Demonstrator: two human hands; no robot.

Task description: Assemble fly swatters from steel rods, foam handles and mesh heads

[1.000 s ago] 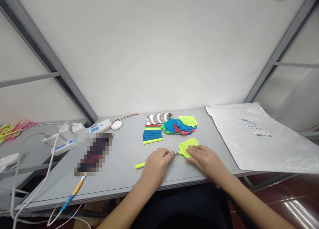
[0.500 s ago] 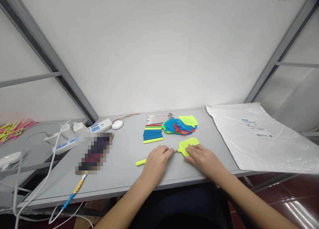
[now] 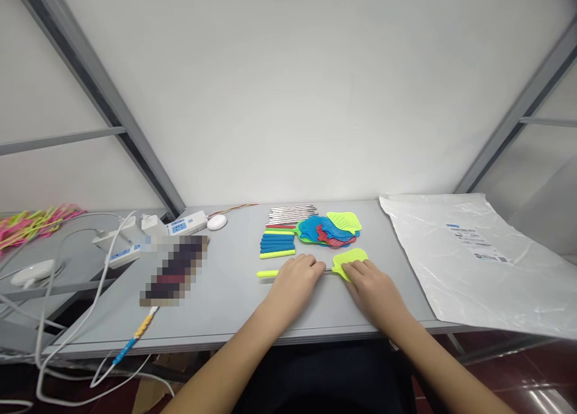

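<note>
A yellow-green fly swatter (image 3: 350, 257) with a metal rod lies crosswise before me, its handle (image 3: 267, 274) pointing left. My left hand (image 3: 300, 282) is closed around the rod and the near end of the handle. At the other end, my right hand (image 3: 372, 288) has its fingers closed over the perforated head and covers part of it. Behind it are loose parts: a row of blue, yellow-green and red handles (image 3: 277, 243), several metal rods (image 3: 293, 214), and a pile of blue, red and yellow-green swatter heads (image 3: 327, 229).
A white plastic mailing bag (image 3: 455, 282) with a label covers the table's right side. At the left are a power strip (image 3: 187, 223) with plugs and cables, a round white device (image 3: 217, 222) and a pixelated object (image 3: 174, 273). Pink and yellow strands (image 3: 36, 225) lie far left.
The swatter's handle end has swung up and away from the table's front edge, so the swatter lies more level. Both hands have kept hold of it. The camera view has shifted slightly.
</note>
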